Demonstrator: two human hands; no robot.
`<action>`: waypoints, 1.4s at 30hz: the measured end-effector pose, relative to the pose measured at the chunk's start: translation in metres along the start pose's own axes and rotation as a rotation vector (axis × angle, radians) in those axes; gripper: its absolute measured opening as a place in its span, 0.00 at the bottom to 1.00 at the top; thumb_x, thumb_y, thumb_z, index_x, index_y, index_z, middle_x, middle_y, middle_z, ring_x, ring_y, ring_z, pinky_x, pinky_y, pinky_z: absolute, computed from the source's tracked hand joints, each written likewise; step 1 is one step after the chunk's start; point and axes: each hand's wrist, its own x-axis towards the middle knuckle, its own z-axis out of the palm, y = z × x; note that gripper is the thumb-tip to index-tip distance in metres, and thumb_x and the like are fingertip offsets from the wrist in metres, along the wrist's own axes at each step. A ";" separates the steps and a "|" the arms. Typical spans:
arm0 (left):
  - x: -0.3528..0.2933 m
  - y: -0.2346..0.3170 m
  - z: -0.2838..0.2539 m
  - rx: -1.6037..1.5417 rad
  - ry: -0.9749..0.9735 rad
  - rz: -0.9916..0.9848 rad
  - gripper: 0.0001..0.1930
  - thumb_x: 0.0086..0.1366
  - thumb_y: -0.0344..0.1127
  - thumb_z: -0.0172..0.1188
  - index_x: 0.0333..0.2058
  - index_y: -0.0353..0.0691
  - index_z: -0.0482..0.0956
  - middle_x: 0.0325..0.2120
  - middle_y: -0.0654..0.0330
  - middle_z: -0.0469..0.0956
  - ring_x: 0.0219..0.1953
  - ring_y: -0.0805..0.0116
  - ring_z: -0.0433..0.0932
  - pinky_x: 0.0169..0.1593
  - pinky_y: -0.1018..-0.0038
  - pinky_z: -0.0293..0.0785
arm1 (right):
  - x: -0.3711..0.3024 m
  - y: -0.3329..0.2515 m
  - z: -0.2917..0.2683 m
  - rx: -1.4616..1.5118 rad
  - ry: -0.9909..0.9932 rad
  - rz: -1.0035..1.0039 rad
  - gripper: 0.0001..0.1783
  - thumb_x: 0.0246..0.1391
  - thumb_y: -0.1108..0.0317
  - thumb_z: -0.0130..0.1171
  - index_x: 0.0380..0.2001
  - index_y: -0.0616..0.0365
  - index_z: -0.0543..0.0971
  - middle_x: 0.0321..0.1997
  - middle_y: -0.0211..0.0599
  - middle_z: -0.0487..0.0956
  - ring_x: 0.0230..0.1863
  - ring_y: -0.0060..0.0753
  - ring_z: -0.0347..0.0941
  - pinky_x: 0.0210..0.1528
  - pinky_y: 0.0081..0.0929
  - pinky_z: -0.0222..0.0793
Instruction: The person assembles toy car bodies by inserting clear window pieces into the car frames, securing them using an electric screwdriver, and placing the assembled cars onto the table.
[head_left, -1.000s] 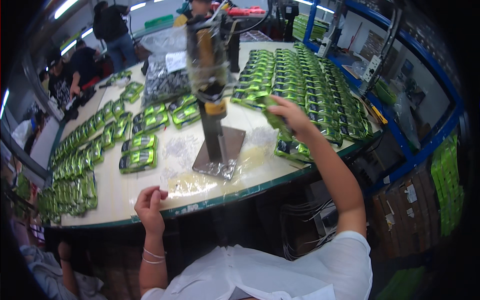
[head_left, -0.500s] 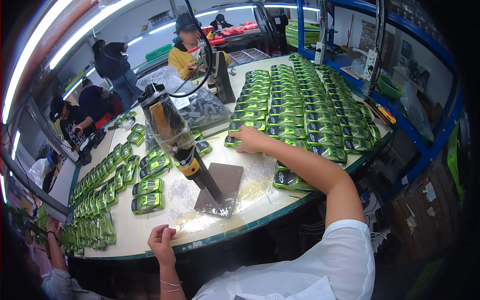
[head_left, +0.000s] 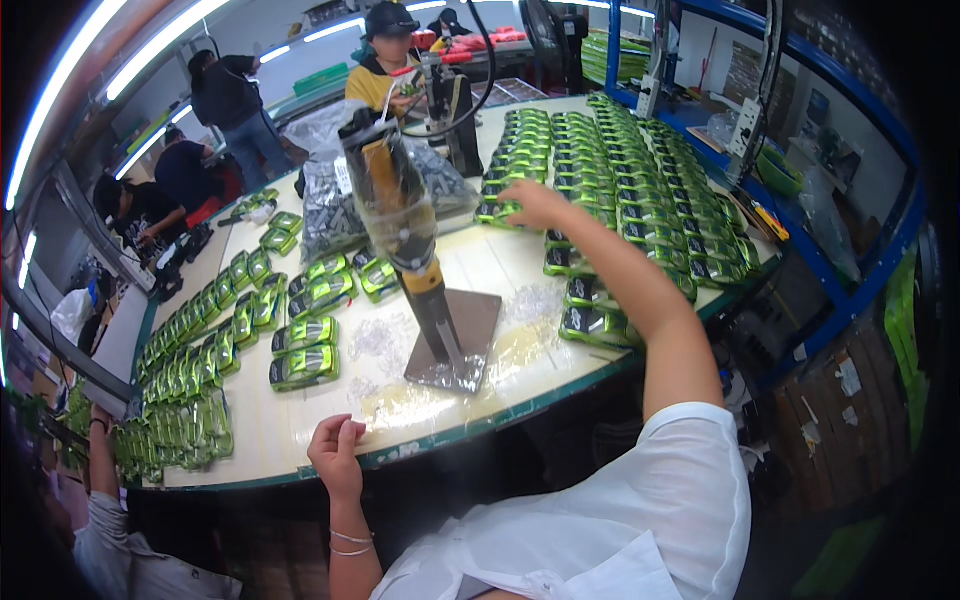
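My right hand (head_left: 532, 203) reaches across the table to the near end of the left column of lime-green and black toy car shells. Its fingers are apart over the last toy car shell (head_left: 490, 214); whether they touch it I cannot tell. My left hand (head_left: 338, 452) is closed at the table's front edge, fingers loosely curled, with nothing visible in it. Between my hands stands a power driver (head_left: 393, 215) wrapped in clear plastic, its tip down by a brown square plate (head_left: 478, 318). Two more toy car shells (head_left: 305, 366) lie left of the plate.
Small clear pieces (head_left: 375, 345) are scattered beside the plate. A clear bag of grey parts (head_left: 335, 205) sits behind the driver. Further shells (head_left: 190, 375) stand in rows at left. A person in yellow (head_left: 372, 88) works across the table; another person's arm (head_left: 103, 455) shows at left.
My right hand has moved farther across the table, and its fingers have opened out. The toy car shell by it now sits farther back. My left hand stays curled near the edge. The view has shifted.
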 end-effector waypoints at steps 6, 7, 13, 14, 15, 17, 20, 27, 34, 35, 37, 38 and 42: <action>0.005 -0.004 -0.003 -0.087 -0.092 0.037 0.06 0.57 0.28 0.51 0.31 0.30 0.71 0.21 0.59 0.75 0.26 0.76 0.73 0.34 0.82 0.69 | -0.087 0.001 -0.046 0.075 -0.171 0.113 0.28 0.37 0.55 0.60 0.44 0.53 0.71 0.49 0.46 0.67 0.50 0.43 0.63 0.50 0.32 0.59; 0.004 -0.002 -0.002 -0.107 -0.107 0.029 0.06 0.57 0.28 0.51 0.31 0.30 0.71 0.22 0.59 0.75 0.26 0.76 0.73 0.34 0.83 0.69 | -0.110 -0.006 -0.053 0.100 -0.159 0.187 0.30 0.37 0.53 0.59 0.46 0.53 0.69 0.50 0.46 0.66 0.52 0.44 0.60 0.53 0.32 0.56; 0.003 -0.007 -0.009 -0.145 -0.150 0.074 0.06 0.57 0.28 0.51 0.31 0.31 0.71 0.22 0.59 0.75 0.26 0.76 0.73 0.33 0.82 0.68 | -0.210 -0.068 -0.043 -0.188 -0.133 0.194 0.36 0.37 0.45 0.56 0.52 0.44 0.63 0.58 0.44 0.55 0.60 0.46 0.48 0.58 0.43 0.44; 0.002 -0.007 -0.009 -0.158 -0.157 0.077 0.06 0.56 0.28 0.51 0.31 0.31 0.71 0.22 0.59 0.75 0.26 0.76 0.73 0.33 0.82 0.68 | -0.220 -0.068 -0.041 -0.200 -0.129 0.206 0.36 0.37 0.45 0.56 0.52 0.44 0.63 0.58 0.44 0.55 0.60 0.46 0.48 0.58 0.43 0.44; 0.002 -0.007 -0.009 -0.169 -0.166 0.080 0.06 0.56 0.28 0.51 0.31 0.31 0.71 0.22 0.59 0.75 0.26 0.76 0.73 0.33 0.82 0.68 | -0.226 -0.062 -0.035 -0.185 -0.087 0.177 0.35 0.36 0.46 0.57 0.51 0.43 0.64 0.59 0.43 0.54 0.60 0.46 0.47 0.58 0.44 0.43; 0.002 -0.007 -0.011 -0.164 -0.189 0.090 0.06 0.56 0.28 0.51 0.31 0.31 0.71 0.22 0.59 0.75 0.26 0.76 0.73 0.34 0.82 0.69 | -0.230 -0.054 -0.027 -0.144 -0.021 0.133 0.35 0.34 0.47 0.59 0.50 0.44 0.66 0.59 0.41 0.54 0.61 0.46 0.45 0.59 0.43 0.41; -0.002 -0.002 -0.010 -0.166 -0.157 0.076 0.06 0.56 0.29 0.51 0.29 0.31 0.71 0.20 0.59 0.73 0.24 0.76 0.70 0.32 0.82 0.66 | -0.232 -0.054 -0.024 -0.101 0.025 0.129 0.34 0.34 0.48 0.59 0.48 0.46 0.68 0.59 0.41 0.54 0.60 0.45 0.46 0.59 0.41 0.41; -0.004 -0.004 -0.013 -0.151 -0.217 0.071 0.06 0.56 0.27 0.51 0.30 0.30 0.71 0.23 0.59 0.74 0.27 0.74 0.74 0.34 0.81 0.71 | -0.237 -0.066 -0.024 -0.199 0.142 0.127 0.31 0.33 0.52 0.60 0.45 0.47 0.70 0.47 0.39 0.63 0.51 0.41 0.55 0.54 0.36 0.48; 0.001 -0.001 -0.004 -0.090 -0.286 0.000 0.06 0.56 0.27 0.52 0.31 0.30 0.71 0.23 0.59 0.74 0.27 0.74 0.74 0.33 0.81 0.70 | -0.238 -0.066 -0.033 -0.034 0.082 0.176 0.29 0.33 0.62 0.60 0.45 0.52 0.70 0.42 0.38 0.67 0.47 0.39 0.60 0.51 0.32 0.54; 0.001 -0.001 -0.004 -0.082 -0.258 -0.001 0.06 0.56 0.28 0.52 0.31 0.31 0.71 0.22 0.59 0.74 0.27 0.74 0.74 0.33 0.82 0.70 | -0.237 -0.066 -0.035 -0.035 0.071 0.149 0.28 0.32 0.64 0.60 0.44 0.53 0.70 0.41 0.39 0.67 0.47 0.39 0.60 0.51 0.32 0.54; 0.001 0.000 -0.004 -0.075 -0.210 0.013 0.06 0.55 0.28 0.52 0.31 0.31 0.71 0.22 0.59 0.74 0.27 0.74 0.74 0.34 0.82 0.69 | -0.237 -0.064 -0.039 -0.037 0.053 0.111 0.28 0.31 0.66 0.59 0.42 0.54 0.71 0.41 0.39 0.67 0.46 0.40 0.60 0.52 0.33 0.55; 0.000 0.000 -0.004 -0.069 -0.170 0.035 0.06 0.55 0.28 0.52 0.31 0.31 0.71 0.22 0.59 0.74 0.27 0.74 0.74 0.34 0.82 0.69 | -0.238 -0.064 -0.039 0.017 0.049 0.118 0.26 0.30 0.68 0.59 0.41 0.55 0.71 0.41 0.40 0.67 0.46 0.41 0.61 0.51 0.32 0.56; 0.000 -0.001 -0.002 -0.037 -0.107 0.048 0.06 0.56 0.28 0.52 0.31 0.31 0.71 0.22 0.59 0.74 0.26 0.75 0.73 0.34 0.82 0.69 | -0.244 -0.068 -0.037 0.179 0.101 0.145 0.22 0.30 0.71 0.59 0.36 0.57 0.71 0.41 0.41 0.67 0.46 0.43 0.62 0.49 0.32 0.59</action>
